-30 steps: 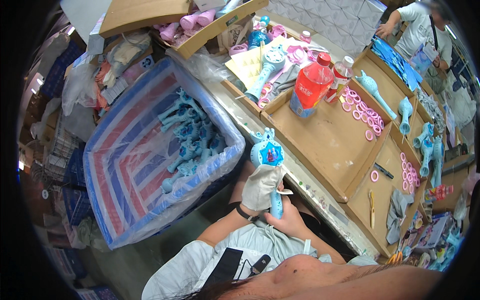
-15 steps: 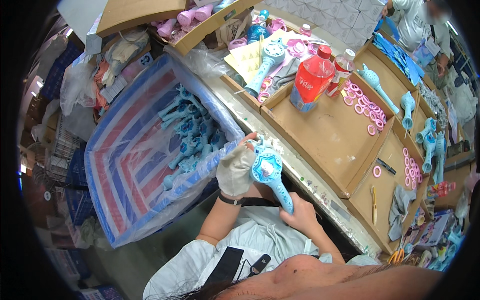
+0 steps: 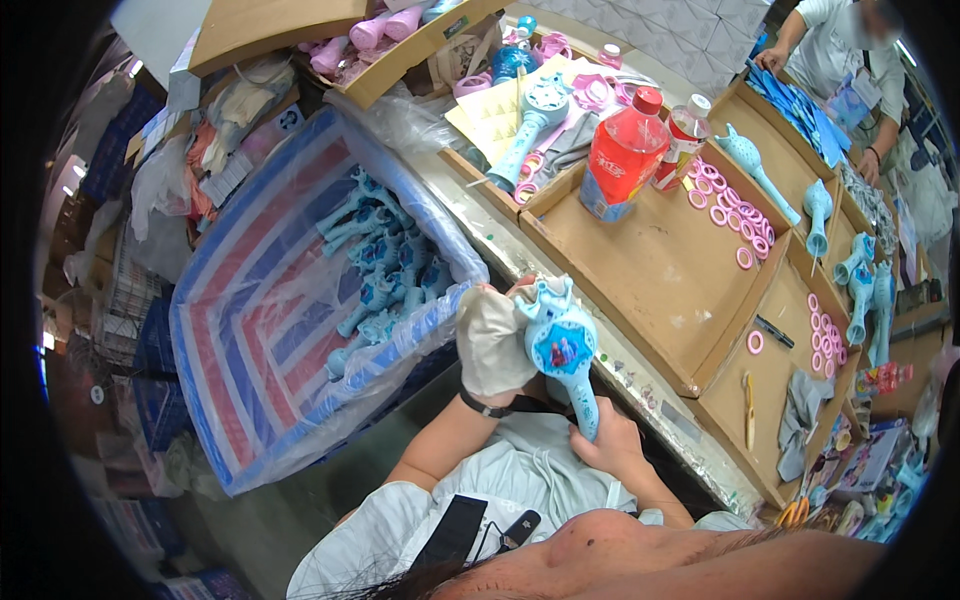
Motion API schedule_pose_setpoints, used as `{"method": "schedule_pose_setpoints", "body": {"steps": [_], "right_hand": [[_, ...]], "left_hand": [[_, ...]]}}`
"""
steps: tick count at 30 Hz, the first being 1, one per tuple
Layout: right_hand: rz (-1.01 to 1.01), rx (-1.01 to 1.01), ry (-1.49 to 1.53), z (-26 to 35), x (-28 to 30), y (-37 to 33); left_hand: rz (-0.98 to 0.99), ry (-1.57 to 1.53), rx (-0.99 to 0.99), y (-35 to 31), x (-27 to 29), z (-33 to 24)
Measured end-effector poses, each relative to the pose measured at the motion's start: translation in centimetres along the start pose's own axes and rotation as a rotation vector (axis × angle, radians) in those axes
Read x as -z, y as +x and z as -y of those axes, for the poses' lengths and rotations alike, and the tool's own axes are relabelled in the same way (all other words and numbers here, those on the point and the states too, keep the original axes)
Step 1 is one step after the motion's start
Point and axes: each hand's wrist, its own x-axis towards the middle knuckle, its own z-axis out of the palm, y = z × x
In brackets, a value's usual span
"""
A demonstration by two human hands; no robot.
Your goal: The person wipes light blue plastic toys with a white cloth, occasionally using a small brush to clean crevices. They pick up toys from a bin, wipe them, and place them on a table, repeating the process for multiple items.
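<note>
A light blue toy wand (image 3: 562, 350) with a broad star-patterned head and a crown-like top is upright before me, over the table's near edge. On its face a dark blue panel shows small figures. My left hand (image 3: 490, 340), in a whitish glove with bare fingertips, is closed on the side of the wand's head; part of its grip is hidden behind it. My bare right hand (image 3: 612, 442) has its fingers closed around the lower end of the handle. Left of the wand, a striped bag-lined bin (image 3: 235, 345) contains several similar blue wands (image 3: 385, 265).
Cardboard trays (image 3: 640, 290) cover the table, with pink rings (image 3: 735, 212), more wands (image 3: 755, 170), a pen (image 3: 773, 332) and a yellow-handled cutter (image 3: 749, 410). A red-capped bottle (image 3: 628, 155) stands beside a white-capped one (image 3: 682, 142). Another person (image 3: 850, 70) reaches into blue pieces at far right.
Both hands have shifted slightly right and down with the wand, which stands more upright. Its face now shows the figures instead of a whitish glare. The other person's hands have moved over the tray.
</note>
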Motion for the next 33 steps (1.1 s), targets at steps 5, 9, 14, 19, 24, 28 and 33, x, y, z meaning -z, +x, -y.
{"method": "schedule_pose_setpoints", "body": {"steps": [5,9,14,19,24,28,33], "right_hand": [[0.1,-0.066,0.138,1.0,0.4,1.3],[0.416,-0.012,0.786,1.0,-0.2,3.0],[0.5,-0.003,0.949,1.0,-0.3,2.9],[0.026,-0.058,1.08,-0.3,3.1,3.8],[-0.214,0.033,1.365,0.3,4.1,6.5],[-0.468,0.042,1.281,1.2,5.8,6.7],[-0.62,0.087,1.276,0.9,9.2,7.7]], "left_hand": [[0.003,-0.404,0.305,-1.4,-1.2,2.2],[0.049,-0.13,0.263,-2.7,-1.5,2.4],[0.173,-0.081,0.331,-2.7,-1.2,1.3],[0.341,0.038,0.428,-2.4,-0.9,1.0],[0.499,0.117,0.519,-2.2,-2.1,2.2],[0.567,0.336,0.609,-3.4,-3.7,2.7],[0.51,0.198,0.58,-4.8,-4.5,2.4]]}}
